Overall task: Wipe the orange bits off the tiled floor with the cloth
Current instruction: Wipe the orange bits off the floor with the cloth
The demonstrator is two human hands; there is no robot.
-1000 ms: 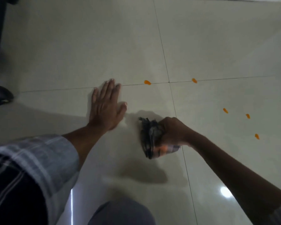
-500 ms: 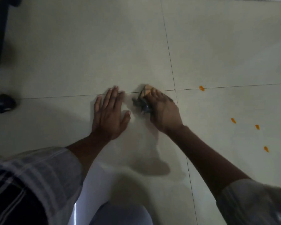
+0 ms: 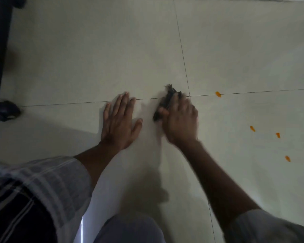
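Right hand pressed dark cloth onto tile joint, left hand lay flat, fingers spread, beside cloth; four orange bits right of cloth.

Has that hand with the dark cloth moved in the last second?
Yes. The right hand has pushed the cloth away from the person, up onto the grout line, over where an orange bit lay; the left hand stays planted.

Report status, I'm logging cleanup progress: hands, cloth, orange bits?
Left hand flat on floor, empty. Right hand pressing dark cloth on the grout line. Four orange bits visible, right of cloth. Nothing in the way.
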